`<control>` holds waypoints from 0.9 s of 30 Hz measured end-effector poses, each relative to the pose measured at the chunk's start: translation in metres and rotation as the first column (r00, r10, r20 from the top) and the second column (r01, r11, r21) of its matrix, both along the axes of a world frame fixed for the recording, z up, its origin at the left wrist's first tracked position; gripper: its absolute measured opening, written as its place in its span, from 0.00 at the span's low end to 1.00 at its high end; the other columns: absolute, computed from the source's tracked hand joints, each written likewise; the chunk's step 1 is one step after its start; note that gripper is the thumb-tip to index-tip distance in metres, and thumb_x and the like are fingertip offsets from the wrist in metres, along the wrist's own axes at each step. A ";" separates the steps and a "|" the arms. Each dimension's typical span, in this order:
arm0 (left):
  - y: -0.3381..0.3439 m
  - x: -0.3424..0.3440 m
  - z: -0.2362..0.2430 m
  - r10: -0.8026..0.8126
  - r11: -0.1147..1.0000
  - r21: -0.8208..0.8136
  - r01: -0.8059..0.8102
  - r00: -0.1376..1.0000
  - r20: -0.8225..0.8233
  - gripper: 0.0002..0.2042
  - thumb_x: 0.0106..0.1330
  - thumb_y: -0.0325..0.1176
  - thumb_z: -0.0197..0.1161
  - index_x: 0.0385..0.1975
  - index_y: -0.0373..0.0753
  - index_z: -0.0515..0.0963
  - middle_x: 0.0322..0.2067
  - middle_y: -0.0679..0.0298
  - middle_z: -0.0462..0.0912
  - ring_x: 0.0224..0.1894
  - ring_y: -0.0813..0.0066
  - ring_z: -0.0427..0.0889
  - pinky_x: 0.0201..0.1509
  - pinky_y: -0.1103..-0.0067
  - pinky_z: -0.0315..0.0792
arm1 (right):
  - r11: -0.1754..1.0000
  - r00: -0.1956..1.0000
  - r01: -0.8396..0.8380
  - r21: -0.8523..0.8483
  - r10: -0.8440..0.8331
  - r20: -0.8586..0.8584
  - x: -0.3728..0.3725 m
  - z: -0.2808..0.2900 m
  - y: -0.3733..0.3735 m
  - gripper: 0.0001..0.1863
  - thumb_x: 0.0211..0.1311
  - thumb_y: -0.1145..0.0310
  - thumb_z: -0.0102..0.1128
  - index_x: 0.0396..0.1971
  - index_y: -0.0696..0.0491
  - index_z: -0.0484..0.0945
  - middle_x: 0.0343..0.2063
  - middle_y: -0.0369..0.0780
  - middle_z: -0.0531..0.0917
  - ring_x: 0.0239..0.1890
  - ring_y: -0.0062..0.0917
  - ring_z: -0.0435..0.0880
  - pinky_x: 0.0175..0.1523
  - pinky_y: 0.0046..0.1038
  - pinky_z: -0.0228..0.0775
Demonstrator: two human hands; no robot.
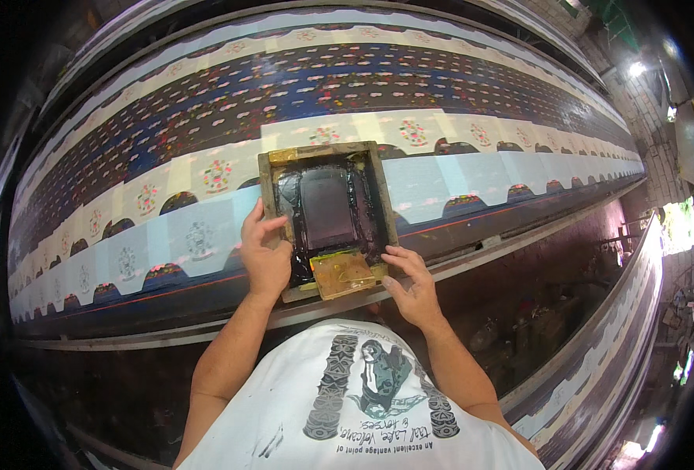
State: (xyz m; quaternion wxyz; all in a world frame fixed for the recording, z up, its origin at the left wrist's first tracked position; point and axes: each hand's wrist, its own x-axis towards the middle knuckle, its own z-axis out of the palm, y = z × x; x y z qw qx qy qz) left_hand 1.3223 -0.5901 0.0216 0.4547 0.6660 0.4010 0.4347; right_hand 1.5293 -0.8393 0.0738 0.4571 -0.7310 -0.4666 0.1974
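Note:
A wooden screen frame (pixel 378 176) lies on the long printing table (pixel 472 223), its recessed middle smeared with dark ink around a smoother purplish panel. A yellowish, stained rectangular squeegee (pixel 343 278) rests across its lower end. My left hand (pixel 264 251) grips the frame's left side, fingers curled at the edge. My right hand (pixel 413 286) holds the lower right corner, with fingers bent against it near the squeegee. Pale blue cut fabric pieces (pixel 200 239) with faint printed motifs run beside and under the frame, and cream pieces (pixel 217 174) with colourful motifs lie behind them.
Rows of dark, multicoloured-speckled strips (pixel 315 78) stretch along the table toward the back. A raised rail (pixel 488 251) runs along its near edge. Another long table (pixel 589 345) stands at lower right across a dark gap. A block wall (pixel 636 94) with lights is at right.

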 end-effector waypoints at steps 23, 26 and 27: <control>-0.098 0.204 -0.026 0.025 0.997 -0.078 -0.021 0.998 0.051 0.19 0.56 0.15 0.69 0.46 0.40 0.93 0.80 0.44 0.75 0.81 0.49 0.75 0.82 0.62 0.71 | 0.982 0.927 -0.182 0.040 0.158 0.341 0.197 0.016 -0.081 0.21 0.64 0.76 0.76 0.58 0.56 0.90 0.65 0.50 0.86 0.72 0.53 0.81 0.77 0.52 0.72; -0.097 0.203 -0.030 0.021 0.995 -0.100 -0.017 0.999 0.034 0.19 0.57 0.15 0.70 0.47 0.39 0.93 0.80 0.44 0.75 0.80 0.49 0.76 0.81 0.62 0.72 | 0.945 0.862 -0.328 -0.004 0.301 0.408 0.191 0.018 -0.069 0.24 0.61 0.71 0.81 0.58 0.55 0.89 0.65 0.49 0.86 0.71 0.52 0.82 0.75 0.52 0.74; -0.097 0.205 -0.029 0.017 0.993 -0.114 -0.012 0.999 0.041 0.19 0.57 0.15 0.70 0.47 0.39 0.92 0.80 0.44 0.75 0.80 0.49 0.76 0.80 0.62 0.73 | 0.931 0.833 -0.364 -0.027 0.339 0.437 0.188 0.021 -0.065 0.25 0.61 0.69 0.83 0.58 0.54 0.89 0.65 0.49 0.86 0.70 0.51 0.83 0.75 0.52 0.74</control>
